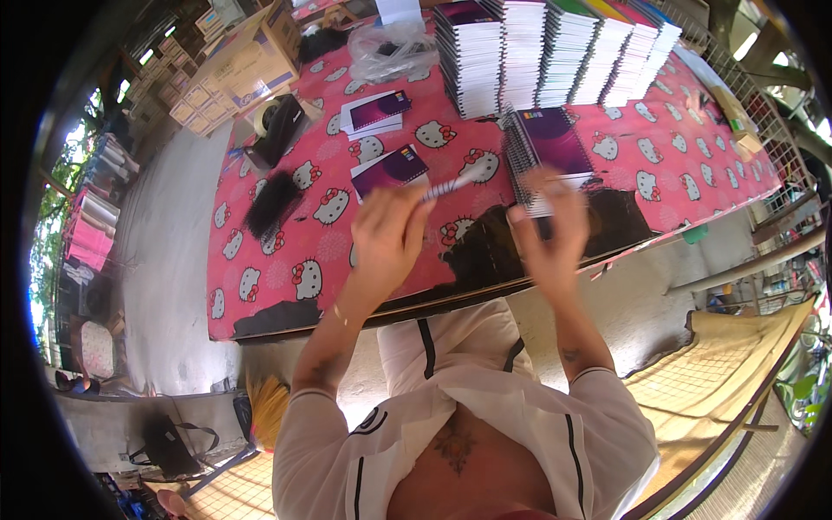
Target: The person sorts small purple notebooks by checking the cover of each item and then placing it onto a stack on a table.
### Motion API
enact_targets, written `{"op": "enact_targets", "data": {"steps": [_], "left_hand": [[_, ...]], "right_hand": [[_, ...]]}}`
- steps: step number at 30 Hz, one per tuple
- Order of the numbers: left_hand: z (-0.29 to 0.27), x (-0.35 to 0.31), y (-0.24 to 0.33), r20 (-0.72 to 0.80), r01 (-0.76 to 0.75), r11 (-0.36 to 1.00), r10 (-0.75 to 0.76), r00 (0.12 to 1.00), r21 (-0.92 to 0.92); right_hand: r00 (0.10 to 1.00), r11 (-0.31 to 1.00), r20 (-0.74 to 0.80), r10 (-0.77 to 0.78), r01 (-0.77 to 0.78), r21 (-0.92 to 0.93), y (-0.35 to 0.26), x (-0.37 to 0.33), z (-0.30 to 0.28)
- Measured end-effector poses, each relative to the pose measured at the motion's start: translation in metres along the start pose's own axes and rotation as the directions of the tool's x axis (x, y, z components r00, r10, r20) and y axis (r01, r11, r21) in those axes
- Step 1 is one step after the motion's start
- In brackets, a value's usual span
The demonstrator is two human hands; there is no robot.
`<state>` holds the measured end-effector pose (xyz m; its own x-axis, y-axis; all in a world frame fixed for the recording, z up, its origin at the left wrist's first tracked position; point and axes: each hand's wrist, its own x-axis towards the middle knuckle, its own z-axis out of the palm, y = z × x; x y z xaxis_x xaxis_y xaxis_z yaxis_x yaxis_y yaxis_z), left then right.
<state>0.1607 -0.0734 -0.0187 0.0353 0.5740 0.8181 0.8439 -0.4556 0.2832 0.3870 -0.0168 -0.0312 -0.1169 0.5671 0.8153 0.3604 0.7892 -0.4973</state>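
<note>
My left hand (387,230) is closed, with a thin striped stick (444,188) coming out from between its fingers and thumb. The stick ends in a blurred whitish tip, so its kind is unclear. Just beyond that hand lie purple printed covers (390,171) on white sheets. My right hand (552,227), smeared by motion, is at the near edge of a short pile of spiral-bound purple notebooks (548,143). Whether its fingers grip the pile cannot be made out. A dark object (544,227) shows partly beside its thumb.
Tall stacks of spiral notebooks (520,61) stand at the back. A black tape dispenser (279,130), a dark bristly bundle (274,204), a clear plastic bag (393,54) and a cardboard box (247,65) are to the left. The pink patterned table cover (334,269) is torn along the front edge.
</note>
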Motion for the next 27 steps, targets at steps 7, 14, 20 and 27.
{"op": "enact_targets", "data": {"steps": [7, 14, 20, 27], "left_hand": [[0.132, 0.089, -0.013, 0.030, -0.290, 0.840, 0.340, 0.940, -0.458], [0.150, 0.080, -0.020, 0.275, -0.116, 0.839, 0.300, 0.913, -0.531], [0.113, 0.065, -0.022, 0.110, -0.180, 0.955, 0.211, 0.971, -0.238], [0.035, -0.036, -0.133, 0.376, -0.001, 0.954, -0.118, 0.919, 0.301]], "right_hand": [[0.883, 0.856, 0.235, 0.407, -0.459, 0.240, 0.121, 0.017, -0.052], [0.854, 0.794, 0.299, 0.426, -0.511, 0.328, 0.122, 0.018, -0.051], [0.948, 0.924, 0.079, 0.310, -0.320, 0.210, 0.103, 0.008, -0.065], [0.996, 0.961, 0.093, 0.006, -0.031, 0.276, 0.019, 0.006, -0.055]]}}
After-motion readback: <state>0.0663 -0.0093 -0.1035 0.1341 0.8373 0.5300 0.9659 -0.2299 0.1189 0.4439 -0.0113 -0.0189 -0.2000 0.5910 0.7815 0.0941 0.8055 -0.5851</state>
